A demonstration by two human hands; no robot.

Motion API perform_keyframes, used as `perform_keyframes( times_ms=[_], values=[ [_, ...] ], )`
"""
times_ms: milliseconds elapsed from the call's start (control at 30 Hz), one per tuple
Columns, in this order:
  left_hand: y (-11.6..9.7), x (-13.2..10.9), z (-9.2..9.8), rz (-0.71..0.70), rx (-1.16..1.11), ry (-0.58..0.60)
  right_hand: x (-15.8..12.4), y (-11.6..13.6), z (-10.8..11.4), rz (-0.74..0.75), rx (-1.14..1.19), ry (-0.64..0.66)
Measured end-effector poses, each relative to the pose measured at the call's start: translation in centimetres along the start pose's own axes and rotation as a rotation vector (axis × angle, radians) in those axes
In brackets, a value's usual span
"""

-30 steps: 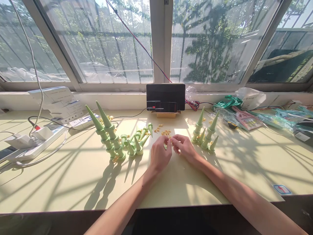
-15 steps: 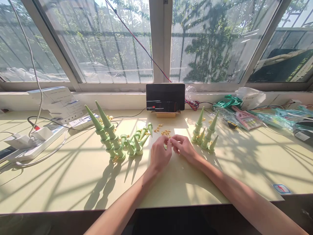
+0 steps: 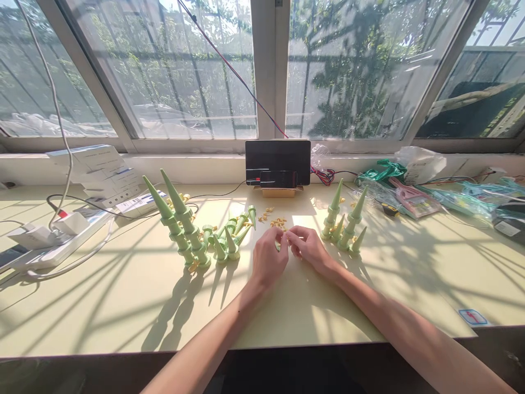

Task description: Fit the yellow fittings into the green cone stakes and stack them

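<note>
My left hand (image 3: 268, 251) and my right hand (image 3: 307, 244) meet over the middle of the table, fingertips almost touching. Between the curled left fingers a bit of a green plastic piece (image 3: 278, 247) shows; the rest is hidden. My right thumb and fingers are pinched together beside it, and whatever they hold is too small to make out. Just beyond the fingers lies a loose pile of small yellow valve-like pieces (image 3: 278, 222). Left of my hands, tall stacked green spikes (image 3: 176, 219) stand by shorter green cones (image 3: 231, 246). Another group of green spikes (image 3: 350, 224) stands upright to the right.
A dark tablet (image 3: 278, 156) with a phone (image 3: 279, 179) before it rests on a small stand at the back. White boxes (image 3: 96, 169) and a power strip (image 3: 69, 241) with cables occupy the left. Plastic bags and packets (image 3: 414, 197) lie at the back right.
</note>
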State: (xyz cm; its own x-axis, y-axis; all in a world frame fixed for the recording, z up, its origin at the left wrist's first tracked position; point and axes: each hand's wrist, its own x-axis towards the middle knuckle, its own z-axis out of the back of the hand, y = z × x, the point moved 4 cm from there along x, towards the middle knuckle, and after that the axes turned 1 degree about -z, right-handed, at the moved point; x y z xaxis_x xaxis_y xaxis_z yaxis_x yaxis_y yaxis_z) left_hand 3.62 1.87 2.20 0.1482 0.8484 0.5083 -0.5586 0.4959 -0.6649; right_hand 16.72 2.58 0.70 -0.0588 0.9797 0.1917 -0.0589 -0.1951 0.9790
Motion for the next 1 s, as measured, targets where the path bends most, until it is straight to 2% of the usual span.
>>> perform_keyframes(
  times_ms=[667, 1000],
  values=[
    [-0.17, -0.02, 0.00, -0.028, 0.000, -0.012, -0.05, 0.12, -0.01, -0.019, -0.024, -0.004],
    [-0.13, -0.10, -0.04, 0.004, -0.017, 0.010, 0.02, 0.02, -0.09, -0.003, -0.006, 0.003]
  ],
)
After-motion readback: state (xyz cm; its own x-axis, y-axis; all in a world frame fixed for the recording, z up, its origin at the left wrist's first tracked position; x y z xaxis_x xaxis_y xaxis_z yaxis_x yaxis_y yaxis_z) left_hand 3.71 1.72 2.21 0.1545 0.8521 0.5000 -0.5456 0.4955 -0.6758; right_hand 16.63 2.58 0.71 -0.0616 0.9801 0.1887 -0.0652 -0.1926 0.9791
